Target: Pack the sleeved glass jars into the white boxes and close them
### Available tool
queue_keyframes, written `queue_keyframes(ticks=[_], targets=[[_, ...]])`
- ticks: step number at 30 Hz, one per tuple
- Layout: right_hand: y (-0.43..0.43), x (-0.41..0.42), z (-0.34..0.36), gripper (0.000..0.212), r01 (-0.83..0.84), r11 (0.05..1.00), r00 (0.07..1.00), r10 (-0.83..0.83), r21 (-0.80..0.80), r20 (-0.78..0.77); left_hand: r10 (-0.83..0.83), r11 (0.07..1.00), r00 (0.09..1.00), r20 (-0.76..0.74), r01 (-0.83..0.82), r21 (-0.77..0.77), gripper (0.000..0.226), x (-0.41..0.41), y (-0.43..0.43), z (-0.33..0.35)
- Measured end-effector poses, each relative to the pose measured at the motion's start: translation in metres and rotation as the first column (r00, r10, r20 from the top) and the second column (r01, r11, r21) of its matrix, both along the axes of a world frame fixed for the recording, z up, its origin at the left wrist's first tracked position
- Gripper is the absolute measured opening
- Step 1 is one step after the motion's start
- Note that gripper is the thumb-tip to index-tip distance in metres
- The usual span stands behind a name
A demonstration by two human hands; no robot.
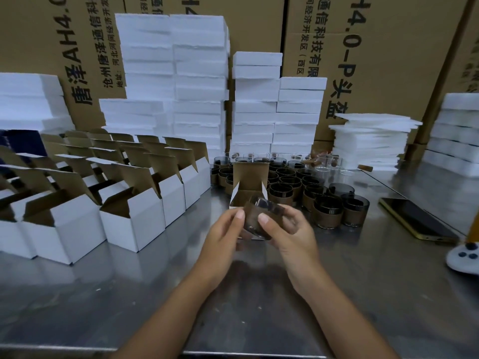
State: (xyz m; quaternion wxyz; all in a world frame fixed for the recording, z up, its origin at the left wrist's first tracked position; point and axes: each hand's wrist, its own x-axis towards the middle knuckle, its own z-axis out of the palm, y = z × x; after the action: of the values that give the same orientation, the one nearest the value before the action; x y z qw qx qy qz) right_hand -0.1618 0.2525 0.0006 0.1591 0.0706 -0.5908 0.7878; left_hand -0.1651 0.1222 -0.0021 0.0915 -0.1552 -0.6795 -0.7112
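Observation:
Both hands hold one dark glass jar in a brown sleeve (255,216) above the steel table, tilted toward me. My left hand (224,233) grips its left side, thumb on the sleeve. My right hand (287,229) grips its right side, thumb on the front. Just behind the jar stands one open white box (250,189), its brown-lined lid flap raised. A cluster of several sleeved jars (305,193) stands to the right of that box and behind it.
Rows of open white boxes (124,203) fill the left of the steel table (259,307). White foam stacks (197,81) and big cardboard cartons (388,60) line the back. A phone (417,220) and a white controller (464,257) lie at the right.

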Motion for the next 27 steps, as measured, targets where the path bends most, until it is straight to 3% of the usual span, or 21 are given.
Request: queue_keyframes(ticks=[4,10,15,19,23,27], targets=[[0.0,0.002,-0.003,0.061,-0.001,1.0,1.0,0.001,0.006,0.009,-0.132,0.991,0.989,0.063,0.133,-0.011,0.046,-0.004,-0.002,-0.001],[0.0,0.002,-0.005,0.067,-0.051,0.996,0.999,0.052,0.072,-0.014,-0.17,0.982,0.982,0.084,0.162,0.092,0.045,-0.007,-0.003,-0.003],[0.001,0.002,-0.004,0.044,-0.091,0.992,0.996,0.092,0.085,-0.006,-0.131,0.984,0.986,0.101,0.117,0.13,0.052,-0.008,-0.003,-0.003],[0.004,0.004,-0.003,0.063,-0.142,0.99,0.985,0.143,-0.018,0.097,-0.135,0.982,0.984,0.117,0.117,0.148,0.048,-0.008,-0.005,-0.002],[0.008,0.003,0.001,0.025,-0.245,0.954,0.945,0.275,-0.17,0.179,-0.174,0.979,0.979,0.102,0.16,0.129,0.041,-0.009,-0.008,-0.001],[0.01,0.001,0.005,0.034,-0.248,0.917,0.912,0.33,-0.313,0.244,-0.203,0.976,0.975,0.093,0.193,0.104,0.04,-0.008,-0.008,-0.002]])
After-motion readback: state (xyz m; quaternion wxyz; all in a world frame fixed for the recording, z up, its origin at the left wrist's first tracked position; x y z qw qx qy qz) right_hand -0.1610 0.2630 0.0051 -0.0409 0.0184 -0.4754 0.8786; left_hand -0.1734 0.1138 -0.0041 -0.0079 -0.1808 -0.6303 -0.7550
